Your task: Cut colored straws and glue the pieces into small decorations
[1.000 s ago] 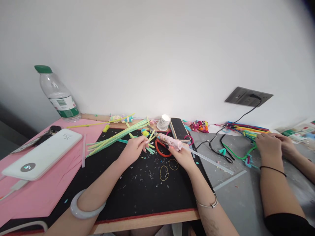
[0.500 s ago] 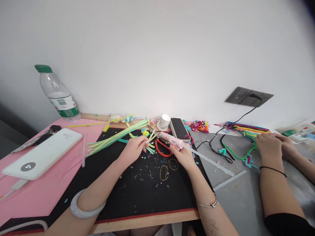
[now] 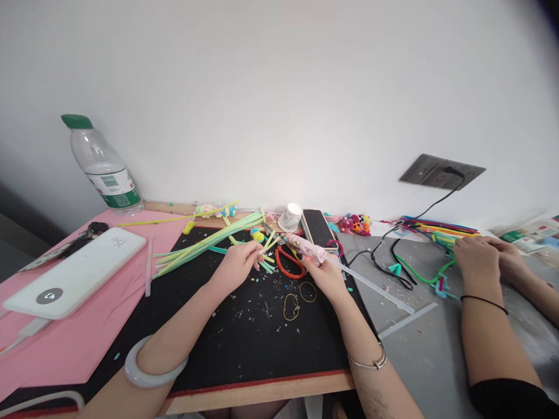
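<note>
My right hand [image 3: 323, 273] is closed round a pink glue gun [image 3: 305, 247], with a long translucent glue stick [image 3: 371, 284] sticking out of its back end. The gun's front end points left, towards my left hand [image 3: 240, 265]. My left fingers pinch a short pale yellow pipe cleaner [image 3: 269, 241]; its lower part is hidden by the fingers. Just behind them is a small yellow and blue fuzzy piece [image 3: 257, 234]. Red-handled scissors [image 3: 289, 269] lie between my hands on the black mat [image 3: 244, 343]. A bundle of green and yellow pipe cleaners [image 3: 209, 240] lies to the left.
A white power bank [image 3: 78, 270] and a plastic bottle [image 3: 107, 169] stand left. Behind the gun are a paper cup [image 3: 290, 217] and a phone [image 3: 318, 228]. Rubber bands [image 3: 291, 307] and scraps litter the mat. At right, another person's hands [image 3: 480, 259] work near coloured pipe cleaners.
The glue gun and my right hand have shifted very slightly. My left hand keeps its pinch in the same place.
</note>
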